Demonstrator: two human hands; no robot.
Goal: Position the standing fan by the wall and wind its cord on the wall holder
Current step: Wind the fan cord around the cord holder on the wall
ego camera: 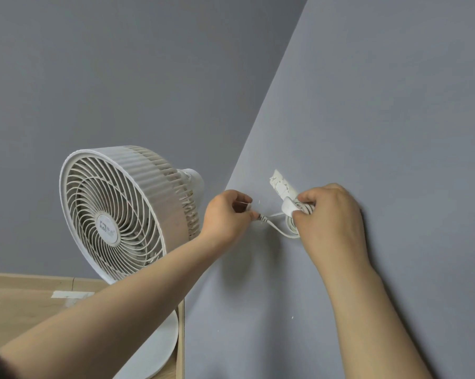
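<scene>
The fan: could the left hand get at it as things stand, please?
Probably yes: the left hand sits just beside the fan with nothing between them, though it is pinching the cord and would have to let go.

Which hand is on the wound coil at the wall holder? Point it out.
The right hand: it grips the coiled cord at the wall holder. The left hand pinches the cord's free end instead.
</scene>
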